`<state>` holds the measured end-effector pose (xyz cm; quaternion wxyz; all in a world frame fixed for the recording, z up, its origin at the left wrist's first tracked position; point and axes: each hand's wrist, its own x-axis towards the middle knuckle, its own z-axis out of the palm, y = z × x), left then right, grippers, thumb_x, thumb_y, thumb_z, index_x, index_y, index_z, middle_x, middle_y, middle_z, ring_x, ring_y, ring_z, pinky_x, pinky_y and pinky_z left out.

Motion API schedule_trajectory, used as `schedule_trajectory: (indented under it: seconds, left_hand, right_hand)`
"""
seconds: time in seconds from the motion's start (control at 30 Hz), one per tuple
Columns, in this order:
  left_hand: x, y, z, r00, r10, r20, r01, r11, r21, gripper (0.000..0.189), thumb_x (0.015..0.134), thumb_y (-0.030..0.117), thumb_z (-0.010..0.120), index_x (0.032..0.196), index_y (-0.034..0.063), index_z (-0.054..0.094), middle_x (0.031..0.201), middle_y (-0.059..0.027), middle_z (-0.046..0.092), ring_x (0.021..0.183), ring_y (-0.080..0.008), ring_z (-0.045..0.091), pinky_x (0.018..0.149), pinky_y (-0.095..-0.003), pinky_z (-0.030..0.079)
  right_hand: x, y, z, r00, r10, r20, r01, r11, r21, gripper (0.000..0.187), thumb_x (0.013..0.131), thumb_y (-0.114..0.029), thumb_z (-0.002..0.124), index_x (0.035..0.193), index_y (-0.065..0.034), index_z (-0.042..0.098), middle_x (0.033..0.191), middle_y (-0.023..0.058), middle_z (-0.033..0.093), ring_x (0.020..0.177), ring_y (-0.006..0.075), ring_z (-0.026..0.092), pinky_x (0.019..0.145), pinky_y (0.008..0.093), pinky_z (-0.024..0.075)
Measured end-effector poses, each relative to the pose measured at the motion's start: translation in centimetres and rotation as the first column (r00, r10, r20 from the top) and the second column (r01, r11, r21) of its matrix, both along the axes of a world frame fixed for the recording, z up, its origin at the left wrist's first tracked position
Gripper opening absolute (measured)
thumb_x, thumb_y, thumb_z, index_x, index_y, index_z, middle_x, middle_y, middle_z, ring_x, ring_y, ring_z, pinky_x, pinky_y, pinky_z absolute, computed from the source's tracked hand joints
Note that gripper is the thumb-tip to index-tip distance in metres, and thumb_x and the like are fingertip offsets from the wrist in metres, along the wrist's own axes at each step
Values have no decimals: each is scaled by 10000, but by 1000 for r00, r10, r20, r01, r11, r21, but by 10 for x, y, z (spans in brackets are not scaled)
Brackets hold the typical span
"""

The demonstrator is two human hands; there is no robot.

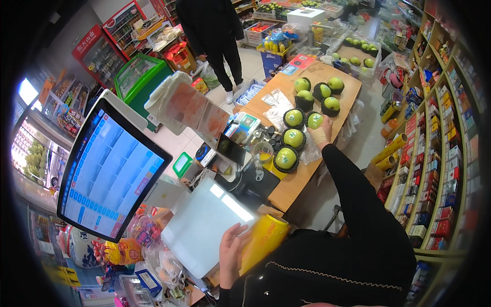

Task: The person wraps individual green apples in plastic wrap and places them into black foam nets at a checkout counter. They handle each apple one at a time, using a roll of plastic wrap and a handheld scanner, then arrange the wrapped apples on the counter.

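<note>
My right hand (pixel 322 132) grips a green apple (pixel 315 120) at its right side, on a wooden counter (pixel 303 184). The apple sits in a black foam net and bears a sticker. Beside it stand more netted apples, among them one at the near end of the row (pixel 286 158) and one toward the back (pixel 330 103). My left hand (pixel 232 245) holds nothing, its fingers apart, near the edge of a pale flat scale plate (pixel 203 226). Just right of that hand lies a yellow roll of cling wrap (pixel 264 240), partly behind my sleeve.
A lit touchscreen (pixel 111 172) stands at left. Between it and the apples are a payment stand (pixel 245 124), a tape roll (pixel 263 151) and a crumpled plastic bag (pixel 277 105). A person in black (pixel 215 34) stands beyond the counter. Shelves of small boxes (pixel 433 165) line the right.
</note>
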<state>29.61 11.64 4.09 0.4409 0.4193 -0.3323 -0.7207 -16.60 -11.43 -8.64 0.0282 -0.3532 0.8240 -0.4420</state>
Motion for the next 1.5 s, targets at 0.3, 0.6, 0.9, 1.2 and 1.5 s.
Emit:
schedule_trajectory:
  seconds: [0.3, 0.6, 0.9, 1.2, 1.5]
  left_hand:
    - [13, 11, -4, 998, 40, 54, -41, 999, 25, 444, 1005, 196, 605, 1377, -11, 479, 1311, -199, 590, 1167, -329, 624, 1006, -426, 519]
    - [33, 26, -3, 994, 99, 55, -102, 993, 65, 442, 997, 168, 608, 1374, -27, 486, 1296, -195, 597, 1177, -318, 617, 1036, -426, 494]
    - [33, 30, -7, 995, 98, 35, -99, 994, 53, 431, 991, 173, 623, 1360, -13, 503, 1278, -193, 612, 1144, -308, 636, 1003, -435, 523]
    - [35, 31, -10, 991, 97, 96, -108, 987, 117, 374, 988, 82, 582, 1342, -22, 526, 1245, -170, 630, 1151, -283, 626, 1018, -418, 522]
    - [36, 34, -2, 985, 37, 169, -59, 990, 129, 434, 990, 185, 634, 1352, -25, 517, 1305, -204, 611, 1147, -316, 646, 993, -440, 530]
  right_hand:
    - [-31, -12, -39, 993, 116, 23, -116, 993, -5, 970, 573, -182, 930, 1387, -64, 417, 1356, 265, 477, 1230, 441, 490, 1054, 474, 438]
    - [-49, 9, -46, 985, 148, 91, -156, 984, 86, 1283, 529, -287, 964, 1552, -57, 225, 1442, 274, 429, 1337, 421, 434, 1120, 434, 395]
    - [-46, 7, -41, 981, 173, 82, -180, 981, 79, 1271, 527, -230, 962, 1554, -69, 232, 1402, 294, 446, 1315, 433, 438, 1116, 429, 394]
    - [-43, -1, -43, 990, 137, -32, -137, 990, 13, 898, 596, -173, 901, 1353, -115, 421, 1256, 256, 512, 1182, 456, 511, 998, 486, 466]
    - [-41, -25, -36, 999, 38, 37, -41, 995, 87, 1041, 597, -200, 898, 1463, -90, 330, 1298, 266, 485, 1204, 463, 519, 1020, 485, 464]
